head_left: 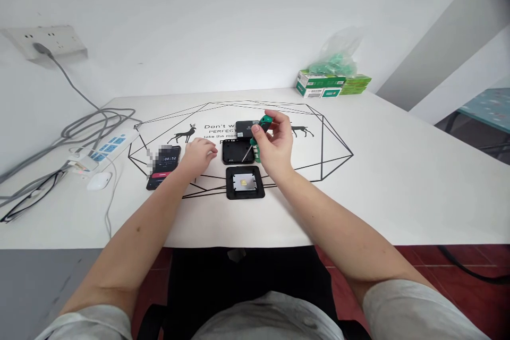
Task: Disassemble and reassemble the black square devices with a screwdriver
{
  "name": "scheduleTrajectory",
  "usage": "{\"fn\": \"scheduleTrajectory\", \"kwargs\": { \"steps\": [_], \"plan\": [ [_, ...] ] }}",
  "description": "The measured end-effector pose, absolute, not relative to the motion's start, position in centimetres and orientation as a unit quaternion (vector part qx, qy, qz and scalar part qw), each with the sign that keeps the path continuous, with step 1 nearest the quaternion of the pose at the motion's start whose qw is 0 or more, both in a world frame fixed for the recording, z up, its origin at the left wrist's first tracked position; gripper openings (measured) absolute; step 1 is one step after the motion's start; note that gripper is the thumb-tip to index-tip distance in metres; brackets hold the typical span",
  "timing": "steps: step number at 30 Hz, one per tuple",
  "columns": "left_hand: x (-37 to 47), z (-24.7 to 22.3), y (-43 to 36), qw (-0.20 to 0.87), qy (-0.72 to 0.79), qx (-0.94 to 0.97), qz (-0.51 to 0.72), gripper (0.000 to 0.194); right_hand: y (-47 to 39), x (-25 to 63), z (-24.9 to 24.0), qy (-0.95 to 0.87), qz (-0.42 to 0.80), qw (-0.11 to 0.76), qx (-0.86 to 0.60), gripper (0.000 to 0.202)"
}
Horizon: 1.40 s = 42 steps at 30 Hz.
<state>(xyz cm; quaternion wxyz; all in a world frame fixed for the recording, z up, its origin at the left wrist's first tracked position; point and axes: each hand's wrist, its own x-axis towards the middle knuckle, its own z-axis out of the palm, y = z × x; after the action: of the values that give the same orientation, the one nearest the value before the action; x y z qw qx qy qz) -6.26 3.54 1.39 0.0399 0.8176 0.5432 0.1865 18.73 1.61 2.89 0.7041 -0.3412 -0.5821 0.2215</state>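
The right hand [275, 144] grasps a green-handled screwdriver [265, 121], tilted presumably to angle its shaft over the open black casing [232, 152] on the worktop [378, 191], while the left hand [198, 153], loosely curled and apparently empty, lies just beside the casing, seemingly within steadying reach.

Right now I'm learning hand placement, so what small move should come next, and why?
Probably bring the left hand over to steady the shallow black rectangular plastic shell: the right hand points the green-handled metal screwdriver down over it, while the left hand appears just apart from it.
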Motion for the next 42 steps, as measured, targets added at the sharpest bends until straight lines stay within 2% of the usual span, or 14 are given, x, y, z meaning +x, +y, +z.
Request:
{"fn": "scheduleTrajectory", "kwargs": {
  "steps": [3, 11, 16, 21, 28, 35, 42],
  "plan": [
    [-7.1, 1.3, 4.3, 0.010, 0.604, 0.783, 0.145, 0.022, 1.7, 18.6, 2.6, -0.589, 0.221, 0.692, -0.353, 0.043],
    [-7.3, 0.8, 4.2, 0.001, 0.614, 0.777, 0.138, 0.032, 2.0, 18.6, 2.6, -0.589, 0.227, 0.684, -0.364, 0.039],
    [-5.1, 1.4, 1.7, 0.074, 0.442, 0.873, 0.191, 0.032, 2.4, 19.3, 3.3, -0.582, 0.198, 0.696, -0.371, 0.036],
    [-2.2, 1.7, -1.2, 0.109, 0.383, 0.910, 0.116, 0.045, 2.0, 19.5, 3.9, -0.608, 0.173, 0.681, -0.368, 0.030],
    [-1.0, 2.7, -2.0, 0.100, 0.396, 0.908, 0.091, 0.032, 0.6, 18.7, 3.8, -0.670, 0.127, 0.647, -0.340, 0.026],
    [-1.7, 2.7, -1.3, 0.084, 0.398, 0.908, 0.102, 0.032, 0.5, 18.7, 3.7, -0.677, 0.125, 0.639, -0.343, 0.026],
    [-2.1, 3.0, -1.4, 0.137, 0.396, 0.901, 0.111, 0.028, 0.6, 18.6, 3.3, -0.681, 0.127, 0.634, -0.343, 0.028]
  ]
}}
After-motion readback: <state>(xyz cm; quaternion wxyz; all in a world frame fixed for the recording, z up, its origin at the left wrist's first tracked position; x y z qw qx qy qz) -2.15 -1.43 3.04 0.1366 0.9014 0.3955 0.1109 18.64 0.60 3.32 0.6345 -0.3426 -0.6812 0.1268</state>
